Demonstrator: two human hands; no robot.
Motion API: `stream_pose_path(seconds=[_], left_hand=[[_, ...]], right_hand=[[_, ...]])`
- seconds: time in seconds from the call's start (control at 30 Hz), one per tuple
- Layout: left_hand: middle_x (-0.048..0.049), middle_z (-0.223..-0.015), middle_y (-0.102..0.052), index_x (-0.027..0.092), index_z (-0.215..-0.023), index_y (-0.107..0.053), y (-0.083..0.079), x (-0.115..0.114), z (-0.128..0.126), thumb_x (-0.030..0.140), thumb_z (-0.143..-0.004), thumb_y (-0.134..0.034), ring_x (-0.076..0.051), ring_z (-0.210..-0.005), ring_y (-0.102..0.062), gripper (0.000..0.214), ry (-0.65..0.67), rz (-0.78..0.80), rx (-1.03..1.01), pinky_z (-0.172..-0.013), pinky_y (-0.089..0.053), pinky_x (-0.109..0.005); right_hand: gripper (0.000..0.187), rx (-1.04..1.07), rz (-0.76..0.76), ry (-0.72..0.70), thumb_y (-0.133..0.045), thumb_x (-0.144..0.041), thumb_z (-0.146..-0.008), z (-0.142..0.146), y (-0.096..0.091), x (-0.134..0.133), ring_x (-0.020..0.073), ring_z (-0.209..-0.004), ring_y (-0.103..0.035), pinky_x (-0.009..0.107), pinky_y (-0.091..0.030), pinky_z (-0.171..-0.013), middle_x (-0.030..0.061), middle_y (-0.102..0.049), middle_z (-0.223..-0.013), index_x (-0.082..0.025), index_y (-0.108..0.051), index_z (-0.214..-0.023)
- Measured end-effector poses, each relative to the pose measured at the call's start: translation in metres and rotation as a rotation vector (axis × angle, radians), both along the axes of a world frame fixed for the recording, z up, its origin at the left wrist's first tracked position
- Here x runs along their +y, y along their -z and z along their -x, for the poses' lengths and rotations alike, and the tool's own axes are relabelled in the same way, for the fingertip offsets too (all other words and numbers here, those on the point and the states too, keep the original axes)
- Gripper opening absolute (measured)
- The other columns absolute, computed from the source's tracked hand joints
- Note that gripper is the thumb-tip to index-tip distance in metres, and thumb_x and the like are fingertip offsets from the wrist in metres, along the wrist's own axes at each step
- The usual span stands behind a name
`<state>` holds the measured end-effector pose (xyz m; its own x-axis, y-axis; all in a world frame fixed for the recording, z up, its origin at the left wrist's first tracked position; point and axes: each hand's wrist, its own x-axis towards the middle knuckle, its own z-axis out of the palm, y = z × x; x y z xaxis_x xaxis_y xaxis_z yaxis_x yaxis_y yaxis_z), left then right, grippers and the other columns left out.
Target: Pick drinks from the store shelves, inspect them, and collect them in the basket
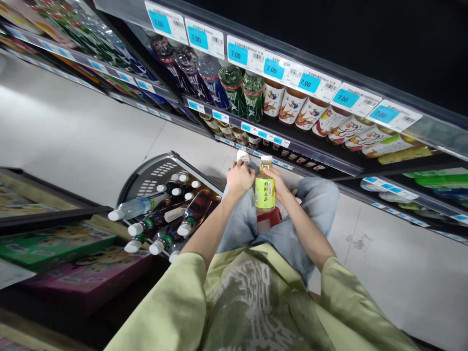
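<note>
A bottle of yellow-green tea [265,192] with a white cap and lime label stands upright in my right hand [277,181], whose fingers wrap its right side. My left hand [239,178] rests on my left knee, just left of the bottle and apart from it. Its fingers drape loosely over the knee, and nothing shows in them. To the left, a grey shopping basket [141,168] holds several dark drink bottles [197,204] with white caps and a clear bottle [137,207] with a blue label.
In front, shelves carry green-labelled bottles [253,95] and white-labelled bottles [292,105] behind price tags [244,52]. Flat green boxes [54,243] and pink boxes [91,280] lie on a shelf at lower left. A red object [276,215] shows between my legs.
</note>
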<state>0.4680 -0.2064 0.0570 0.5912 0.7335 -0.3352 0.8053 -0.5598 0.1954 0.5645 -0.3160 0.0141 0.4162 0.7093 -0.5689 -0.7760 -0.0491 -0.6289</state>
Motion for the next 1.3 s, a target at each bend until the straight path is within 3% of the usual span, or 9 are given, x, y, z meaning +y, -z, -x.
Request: stream_pose_path(seconds=[0.93,1.13,1.3], left_hand=[[-0.0182,-0.13,-0.071,0.018,-0.12,-0.077,0.0,0.0,-0.001,0.032,-0.101,-0.045,-0.039,-0.129,-0.06,0.04,-0.016,0.011,-0.018,-0.1,-0.054,-0.051],[-0.0177,-0.13,-0.072,0.018,-0.12,-0.077,0.002,0.001,0.0,0.033,-0.101,-0.044,-0.038,-0.129,-0.06,0.04,-0.011,0.013,-0.016,-0.1,-0.054,-0.05],[-0.0179,-0.131,-0.071,0.019,-0.119,-0.077,0.004,0.001,0.0,0.033,-0.102,-0.044,-0.038,-0.13,-0.06,0.04,-0.017,0.006,-0.015,-0.1,-0.053,-0.05]], right_hand=[[0.032,0.045,0.008,0.022,-0.093,-0.037,-0.071,0.0,0.0,0.0,0.0107,-0.056,-0.059,0.023,-0.046,-0.054,-0.0049,-0.067,-0.067,-0.02,-0.067,-0.081],[0.032,0.09,-0.029,0.029,-0.094,-0.038,-0.072,-0.003,0.006,0.0,0.0128,-0.06,-0.065,0.024,-0.053,-0.06,-0.0026,-0.072,-0.071,-0.021,-0.069,-0.082],[0.028,0.162,0.006,-0.04,-0.085,-0.044,-0.083,-0.006,0.01,-0.001,0.0163,-0.063,-0.071,0.027,-0.058,-0.062,0.0017,-0.077,-0.077,-0.02,-0.072,-0.088]])
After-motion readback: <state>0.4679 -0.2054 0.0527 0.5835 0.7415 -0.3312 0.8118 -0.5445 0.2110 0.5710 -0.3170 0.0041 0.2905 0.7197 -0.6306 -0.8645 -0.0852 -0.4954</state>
